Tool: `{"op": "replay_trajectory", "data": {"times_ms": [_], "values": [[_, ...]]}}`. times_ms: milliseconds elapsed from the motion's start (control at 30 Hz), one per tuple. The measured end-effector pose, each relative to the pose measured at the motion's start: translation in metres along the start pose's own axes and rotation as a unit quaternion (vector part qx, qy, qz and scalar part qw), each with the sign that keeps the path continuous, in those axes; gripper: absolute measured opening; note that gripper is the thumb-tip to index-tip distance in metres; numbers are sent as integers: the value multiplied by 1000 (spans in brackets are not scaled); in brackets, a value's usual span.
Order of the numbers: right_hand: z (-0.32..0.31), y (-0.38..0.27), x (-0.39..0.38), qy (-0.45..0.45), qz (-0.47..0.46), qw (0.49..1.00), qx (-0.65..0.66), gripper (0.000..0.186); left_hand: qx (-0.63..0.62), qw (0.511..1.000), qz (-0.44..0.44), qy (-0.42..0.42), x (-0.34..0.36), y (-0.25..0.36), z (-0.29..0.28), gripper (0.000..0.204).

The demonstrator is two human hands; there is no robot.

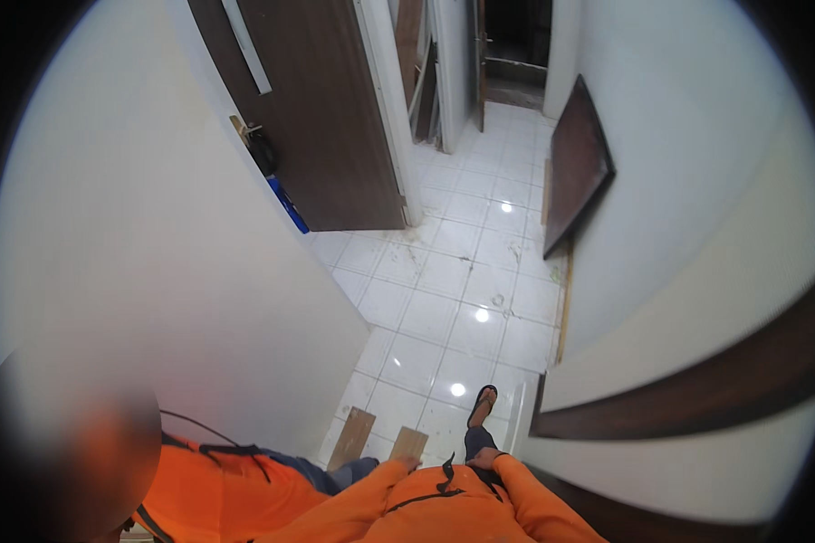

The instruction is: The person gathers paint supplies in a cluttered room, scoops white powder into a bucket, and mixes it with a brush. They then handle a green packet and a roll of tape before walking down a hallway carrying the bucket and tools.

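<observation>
My left hand [411,462] is low in front of me, small in the view and close to the lower end of a light-brown wooden board [409,443]. Whether it touches that board I cannot tell, as its fingers are mostly hidden. By my thigh, just above the raised foot in a dark flip-flop [483,407], is my right hand [486,457]; its fingers are too small to make out. A second wooden board [351,438] lies further left, beside the wall corner. Both my sleeves are orange.
At my left stands another person in an orange top [217,484]. A brown door [326,118] stands open over the white tiled floor [444,312]. A dark-red panel [580,167] leans on the right wall. A dark-brown frame strip [679,394] curves along my right.
</observation>
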State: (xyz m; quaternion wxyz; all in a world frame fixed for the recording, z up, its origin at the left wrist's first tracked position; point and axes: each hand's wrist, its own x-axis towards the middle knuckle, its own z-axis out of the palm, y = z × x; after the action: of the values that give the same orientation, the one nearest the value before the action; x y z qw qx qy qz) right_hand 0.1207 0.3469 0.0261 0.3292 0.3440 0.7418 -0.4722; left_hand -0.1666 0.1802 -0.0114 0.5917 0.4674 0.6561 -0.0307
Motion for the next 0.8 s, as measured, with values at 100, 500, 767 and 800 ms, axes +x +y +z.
{"op": "replay_trajectory", "data": {"times_ms": [100, 500, 767, 800], "values": [[-87, 29, 42, 123, -160, 976, 86, 54, 46, 999, -17, -1, 19, 12, -64, 52], [-449, 117, 141, 44, 139, 949, 279, 27, -454, 851, -124, 232, 120, 156, -230, 54], [-564, 109, 192, 64, 9, 979, 193, 28, -337, 921, -169, 94, 211, 172, -354, 56], [-582, 104, 203, 61, -4, 982, 179, 28, -312, 933, -156, 87, 234, 170, -390, 57]]}}
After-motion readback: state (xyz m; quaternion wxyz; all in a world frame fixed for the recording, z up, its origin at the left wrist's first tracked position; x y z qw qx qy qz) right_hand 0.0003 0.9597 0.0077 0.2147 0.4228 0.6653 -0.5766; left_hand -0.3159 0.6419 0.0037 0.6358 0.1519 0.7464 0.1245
